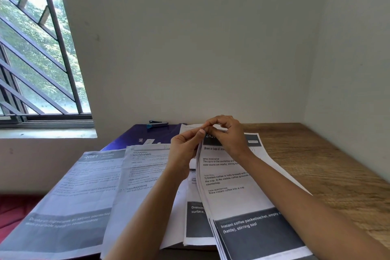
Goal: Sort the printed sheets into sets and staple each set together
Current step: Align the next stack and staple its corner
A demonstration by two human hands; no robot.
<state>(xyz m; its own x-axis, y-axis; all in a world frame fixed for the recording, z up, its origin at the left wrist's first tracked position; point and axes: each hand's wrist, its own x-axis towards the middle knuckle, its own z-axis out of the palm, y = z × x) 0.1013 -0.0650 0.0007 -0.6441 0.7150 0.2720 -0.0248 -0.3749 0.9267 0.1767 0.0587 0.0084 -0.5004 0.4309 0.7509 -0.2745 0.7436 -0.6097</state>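
Note:
A set of printed sheets (234, 198) about instant coffee lies on the right part of the desk. Both hands pinch its top left corner, which is lifted off the desk. My left hand (184, 150) holds the corner from the left, and my right hand (228, 135) pinches it from above with thumb and fingers. Two more printed sheets lie to the left, one (69, 196) headed 2641 and one (143, 177) beside it. Another sheet (195, 224) shows under the coffee set. A stapler (157, 124) with a blue end rests at the back near the wall.
A dark purple folder (145, 136) lies under the sheets at the back left. The wooden desk (316, 164) runs into a wall corner on the right. A barred window (35, 48) and its sill (48, 133) are at the left. A red surface (12, 213) shows lower left.

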